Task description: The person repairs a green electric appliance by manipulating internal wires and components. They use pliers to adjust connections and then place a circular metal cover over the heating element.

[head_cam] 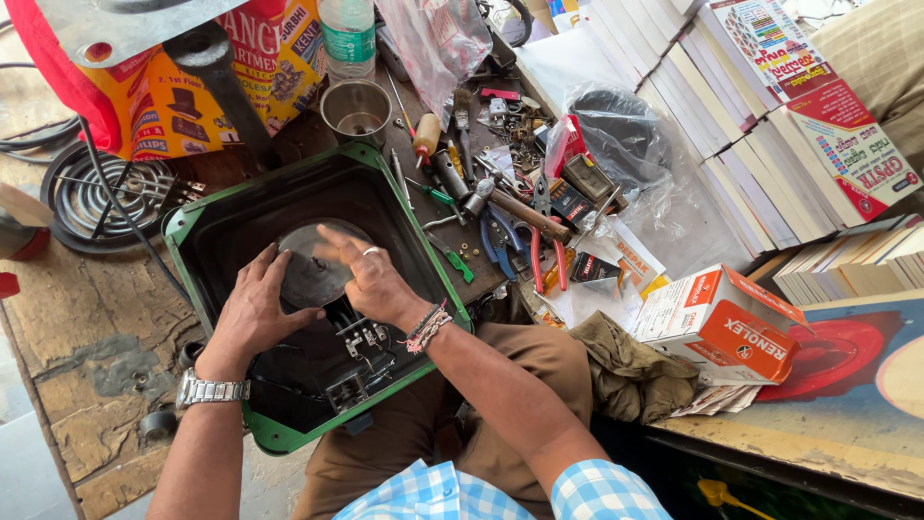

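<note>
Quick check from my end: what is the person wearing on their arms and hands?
The left hand has a silver metal wristwatch. The right hand wears a ring and beaded bracelets. Blue-and-white checked short sleeves end above the elbows; forearms are bare.

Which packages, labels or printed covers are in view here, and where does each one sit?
Cardboard box: right of the knee, orange and white, rectangular.
Printed bag: top left, orange-yellow.
Bottle label: top centre, green.
Book covers: top right, red and white, on stacked books.
</note>
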{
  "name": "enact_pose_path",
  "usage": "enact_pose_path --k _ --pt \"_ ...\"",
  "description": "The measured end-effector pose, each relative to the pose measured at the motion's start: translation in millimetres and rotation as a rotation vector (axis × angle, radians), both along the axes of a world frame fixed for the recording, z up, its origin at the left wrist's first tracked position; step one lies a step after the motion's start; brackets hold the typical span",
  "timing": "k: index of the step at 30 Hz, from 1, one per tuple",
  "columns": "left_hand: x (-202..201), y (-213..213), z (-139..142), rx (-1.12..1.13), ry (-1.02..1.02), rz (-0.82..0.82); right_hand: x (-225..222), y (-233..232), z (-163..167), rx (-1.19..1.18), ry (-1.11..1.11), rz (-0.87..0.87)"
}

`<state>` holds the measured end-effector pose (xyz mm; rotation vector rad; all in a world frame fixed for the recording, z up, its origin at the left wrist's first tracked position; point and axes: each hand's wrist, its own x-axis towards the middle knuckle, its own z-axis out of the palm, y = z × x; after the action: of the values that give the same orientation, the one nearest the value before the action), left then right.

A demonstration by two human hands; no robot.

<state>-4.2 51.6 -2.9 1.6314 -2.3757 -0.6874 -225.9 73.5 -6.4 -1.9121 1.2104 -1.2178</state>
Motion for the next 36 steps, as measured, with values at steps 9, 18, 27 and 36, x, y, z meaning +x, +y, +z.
enact_pose_path --k 9,18,27,36 --pt "0 0 2 -0.002 0.007 -0.002 1 -1 2 0.063 -0.005 -0.035" --pt "10 1 -1 -0.064 0.071 -0.047 2 -4 -20 -0.210 0.059 0.006" --pt "9 1 8 -0.030 0.046 -0.032 5 -2 -17 -0.065 0.106 0.009" --pt "8 0 6 -0.002 0.015 -0.017 5 -6 -14 -0.033 0.012 0.031"
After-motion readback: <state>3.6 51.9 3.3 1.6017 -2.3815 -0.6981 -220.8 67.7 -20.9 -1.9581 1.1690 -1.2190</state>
